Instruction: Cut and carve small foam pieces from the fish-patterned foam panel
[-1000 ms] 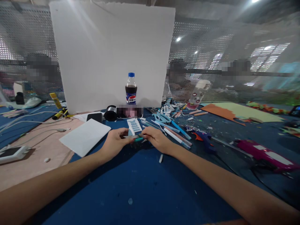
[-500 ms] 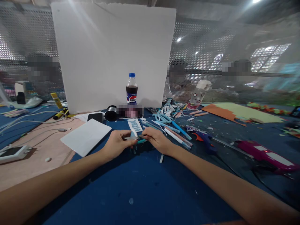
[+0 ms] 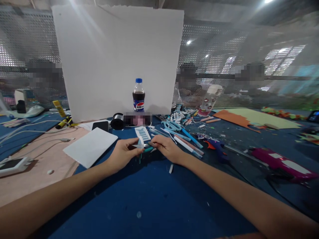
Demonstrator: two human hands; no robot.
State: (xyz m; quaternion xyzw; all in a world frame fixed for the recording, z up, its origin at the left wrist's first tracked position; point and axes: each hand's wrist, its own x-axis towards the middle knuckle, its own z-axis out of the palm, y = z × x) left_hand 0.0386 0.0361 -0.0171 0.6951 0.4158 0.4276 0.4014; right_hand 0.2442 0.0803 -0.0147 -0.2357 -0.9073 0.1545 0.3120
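Note:
At the middle of the blue table, my left hand pinches a small pale blue-and-white piece between thumb and fingers. Close to its right, my right hand has its fingers closed on a thin item; only a dark, narrow end shows, too small to name. A short teal strip curves below the gap between the hands. Just behind them lies a white card with rows of blue marks. A loose white scrap rests below my right hand.
A cola bottle stands before a white board. White sheets and a black spool lie left. Rolled sticks, a blue glue gun, a magenta tool and a tilted cup sit right.
The pale piece between my hands has tilted slightly, and more of the teal strip shows. Both hands stay close together, and the whole view has shifted a little.

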